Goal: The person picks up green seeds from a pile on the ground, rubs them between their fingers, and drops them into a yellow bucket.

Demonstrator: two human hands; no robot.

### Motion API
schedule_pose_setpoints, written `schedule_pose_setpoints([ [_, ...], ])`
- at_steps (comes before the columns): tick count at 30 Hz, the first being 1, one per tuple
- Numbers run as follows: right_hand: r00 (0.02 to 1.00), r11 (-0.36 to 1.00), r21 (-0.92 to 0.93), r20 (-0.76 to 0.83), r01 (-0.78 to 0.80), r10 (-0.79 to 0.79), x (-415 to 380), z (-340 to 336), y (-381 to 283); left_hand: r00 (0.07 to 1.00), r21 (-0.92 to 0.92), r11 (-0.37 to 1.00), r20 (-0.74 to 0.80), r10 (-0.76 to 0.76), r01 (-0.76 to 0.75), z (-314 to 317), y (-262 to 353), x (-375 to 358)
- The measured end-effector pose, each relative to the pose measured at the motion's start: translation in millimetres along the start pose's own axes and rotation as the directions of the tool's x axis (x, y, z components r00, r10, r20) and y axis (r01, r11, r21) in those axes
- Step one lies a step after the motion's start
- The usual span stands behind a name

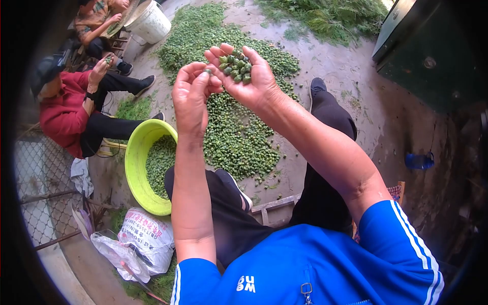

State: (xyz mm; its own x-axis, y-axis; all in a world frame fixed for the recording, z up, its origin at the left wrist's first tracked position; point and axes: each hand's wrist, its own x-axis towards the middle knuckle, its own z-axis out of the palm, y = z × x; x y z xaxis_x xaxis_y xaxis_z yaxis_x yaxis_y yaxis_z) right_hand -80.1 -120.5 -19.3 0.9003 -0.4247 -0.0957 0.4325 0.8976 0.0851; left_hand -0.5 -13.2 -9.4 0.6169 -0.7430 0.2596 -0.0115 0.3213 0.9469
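Observation:
My right hand (254, 81) is held palm up with the fingers curled, cupping a small pile of green seed cones (236, 67). Close beside it, my left hand (192, 99) pinches one green cone (207, 72) between thumb and fingertips, touching the right hand's fingers or nearly so. Below both hands, a wide heap of the same green cones (239, 147) covers the floor. A yellow-green bucket (133, 175), tilted toward me, stands left of my left forearm with many cones (160, 162) inside.
Two people sit at the left, one in a red top (63, 109), one in a patterned shirt (94, 23). A white bucket (150, 23) stands near them. Leafy green branches (335, 18) lie at the back. A white printed sack (147, 239) is at lower left, a dark green cabinet (427, 61) at right.

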Motion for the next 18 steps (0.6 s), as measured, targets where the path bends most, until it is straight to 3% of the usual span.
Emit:
schedule_pose_setpoints([
  [2, 1.000, 1.000, -0.007, -0.018, -0.001, 0.001, -1, 0, 0, 0.995, -0.164, 0.981, 0.010, -0.101, 0.101, -5, 6, 1],
  [4, 0.999, 0.999, -0.040, -0.051, -0.013, 0.011, -1, -4, 3, 0.994, -0.084, 0.990, 0.024, -0.111, 0.112, -7, 2, 3],
  [5, 0.999, 0.997, -0.075, -0.031, -0.031, 0.029, 1, -6, 5, 0.999, 0.112, 0.994, 0.049, -0.005, 0.000, -3, 0, 3],
  [7, 0.999, 0.997, -0.065, -0.021, -0.050, 0.049, 4, -9, 8, 0.978, 0.462, 0.862, 0.127, 0.166, -0.206, -7, -7, 5],
  [8, 0.998, 0.996, -0.056, -0.011, -0.066, 0.065, 3, -9, 8, 0.978, 0.463, 0.863, 0.127, 0.165, -0.205, -5, -3, 4],
  [10, 0.996, 0.996, -0.012, 0.008, -0.086, 0.086, 2, -8, 8, 0.984, 0.689, 0.703, 0.140, 0.109, -0.175, -1, 7, 0],
  [16, 0.998, 0.992, -0.112, -0.005, -0.060, 0.060, 1, -10, 11, 0.995, 0.622, 0.777, 0.080, 0.065, -0.101, -3, 4, 1],
  [18, 0.999, 0.990, -0.131, -0.024, -0.048, 0.046, 1, -8, 11, 0.993, 0.701, 0.704, 0.096, 0.069, -0.117, 1, 10, -1],
])
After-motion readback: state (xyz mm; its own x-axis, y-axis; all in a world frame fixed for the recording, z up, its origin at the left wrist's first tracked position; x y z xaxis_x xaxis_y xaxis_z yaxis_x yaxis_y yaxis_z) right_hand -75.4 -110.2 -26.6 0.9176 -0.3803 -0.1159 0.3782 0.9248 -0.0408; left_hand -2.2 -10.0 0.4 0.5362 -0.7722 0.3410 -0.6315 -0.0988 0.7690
